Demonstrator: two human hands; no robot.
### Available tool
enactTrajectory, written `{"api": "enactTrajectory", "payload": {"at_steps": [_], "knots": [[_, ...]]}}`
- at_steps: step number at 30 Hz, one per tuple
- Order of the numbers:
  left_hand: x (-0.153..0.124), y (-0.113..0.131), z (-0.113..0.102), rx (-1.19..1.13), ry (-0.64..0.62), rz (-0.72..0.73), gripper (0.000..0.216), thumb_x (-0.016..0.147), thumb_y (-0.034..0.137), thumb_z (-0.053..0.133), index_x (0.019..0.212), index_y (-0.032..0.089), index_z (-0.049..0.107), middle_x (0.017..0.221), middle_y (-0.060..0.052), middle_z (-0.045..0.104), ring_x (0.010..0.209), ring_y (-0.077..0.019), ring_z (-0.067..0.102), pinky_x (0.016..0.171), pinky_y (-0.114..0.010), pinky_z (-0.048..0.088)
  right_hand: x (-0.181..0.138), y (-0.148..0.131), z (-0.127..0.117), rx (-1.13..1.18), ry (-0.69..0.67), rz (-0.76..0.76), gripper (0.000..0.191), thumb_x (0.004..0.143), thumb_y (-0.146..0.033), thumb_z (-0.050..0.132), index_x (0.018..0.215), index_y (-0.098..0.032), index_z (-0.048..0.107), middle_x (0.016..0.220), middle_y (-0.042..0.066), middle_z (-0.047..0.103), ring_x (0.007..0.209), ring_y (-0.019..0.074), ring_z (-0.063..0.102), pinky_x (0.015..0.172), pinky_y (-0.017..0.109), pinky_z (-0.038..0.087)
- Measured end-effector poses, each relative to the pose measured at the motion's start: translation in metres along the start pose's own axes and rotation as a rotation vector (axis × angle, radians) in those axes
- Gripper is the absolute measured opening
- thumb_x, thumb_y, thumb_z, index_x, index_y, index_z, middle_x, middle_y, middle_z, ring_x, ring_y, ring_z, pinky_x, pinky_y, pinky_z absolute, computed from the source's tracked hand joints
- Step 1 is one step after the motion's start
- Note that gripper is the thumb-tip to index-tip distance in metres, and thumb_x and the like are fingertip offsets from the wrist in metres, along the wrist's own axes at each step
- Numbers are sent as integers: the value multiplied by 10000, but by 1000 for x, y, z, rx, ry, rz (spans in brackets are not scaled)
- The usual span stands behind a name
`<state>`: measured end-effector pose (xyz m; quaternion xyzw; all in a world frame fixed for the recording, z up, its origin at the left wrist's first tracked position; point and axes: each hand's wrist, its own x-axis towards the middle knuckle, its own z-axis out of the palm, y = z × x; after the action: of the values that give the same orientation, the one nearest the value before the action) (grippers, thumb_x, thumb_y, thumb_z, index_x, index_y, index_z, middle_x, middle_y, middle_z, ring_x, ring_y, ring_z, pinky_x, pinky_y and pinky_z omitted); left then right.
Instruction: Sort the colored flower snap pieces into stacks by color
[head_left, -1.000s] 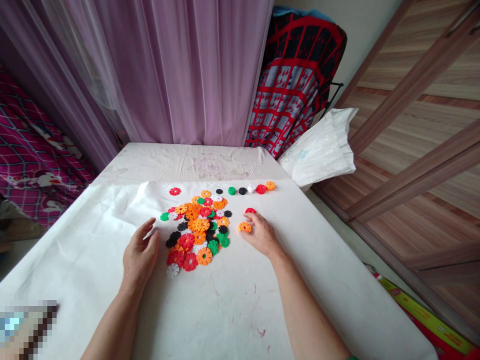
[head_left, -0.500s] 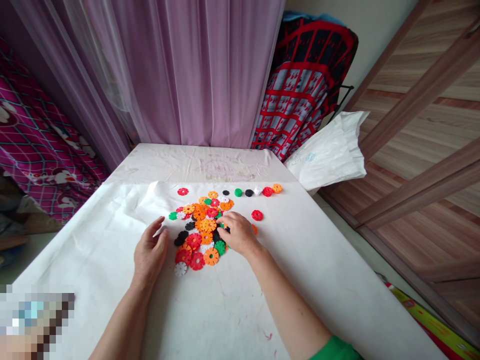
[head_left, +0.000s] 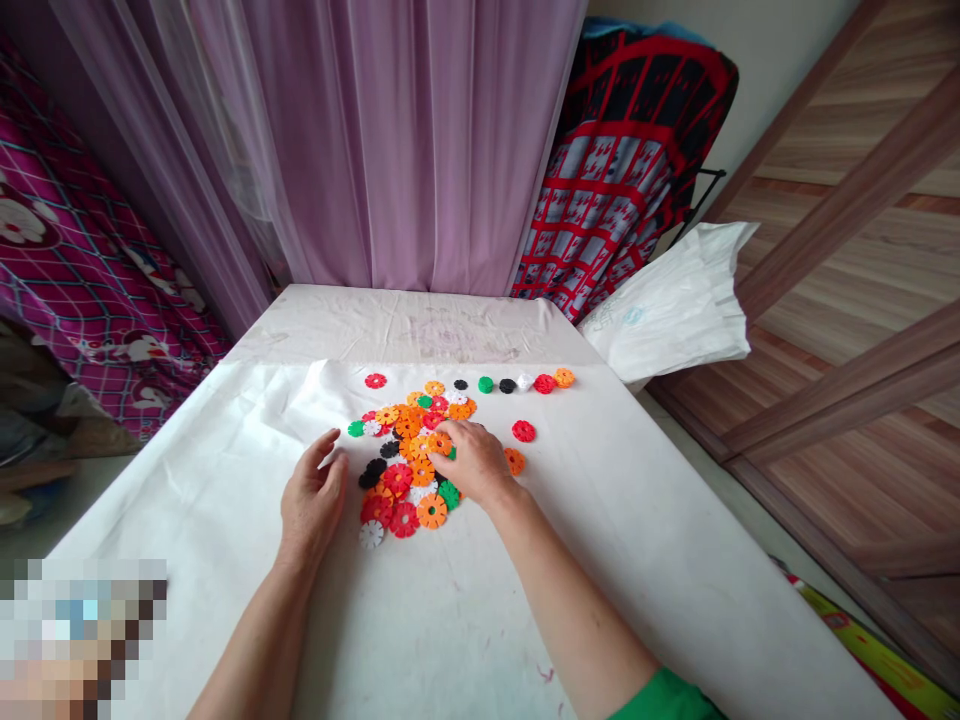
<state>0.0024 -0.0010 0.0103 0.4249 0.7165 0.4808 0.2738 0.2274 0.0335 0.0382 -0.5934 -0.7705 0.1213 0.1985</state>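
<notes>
White cloth (head_left: 217, 490) bears a disc pile (head_left: 397, 478), right of the empty, loosely parted left hand (head_left: 311, 500); the nearer right hand (head_left: 480, 462) pinches an orange disc (head_left: 435, 441).

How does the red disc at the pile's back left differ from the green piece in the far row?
The red disc looks wider than the green piece. The red disc looks flat; the green piece looks thicker, like a small stack. Both rest on the white cloth, apart from the pile.
</notes>
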Motion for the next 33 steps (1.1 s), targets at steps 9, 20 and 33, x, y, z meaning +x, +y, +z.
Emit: {"api": "enactTrajectory", "payload": {"at_steps": [9,20,33], "knots": [[1,-3,-1,56,2,19,481,823,428,565,1261,268,683,1277,-65,727,962,-218,737,957,-375,548,-54,112,-23,260,424,150,284,800,-382,613,1017,-227,712,1060,82,756,892,221,697,758,349,571],[2,-3,-2,67,7,-1,486,822,435,587,1273,286,684,1260,-63,728,978,-218,735,964,-369,549,-59,109,-6,95,342,27,401,764,-248,665,1164,-230,682,1108,81,756,1038,245,696,954,389,560],[2,-2,-2,71,-1,-3,502,814,442,581,1281,289,682,1241,-60,737,981,-221,735,924,-354,569,-61,110,-5,60,318,26,422,783,-245,660,1203,-205,680,1153,104,744,1066,255,681,972,405,545]]}}
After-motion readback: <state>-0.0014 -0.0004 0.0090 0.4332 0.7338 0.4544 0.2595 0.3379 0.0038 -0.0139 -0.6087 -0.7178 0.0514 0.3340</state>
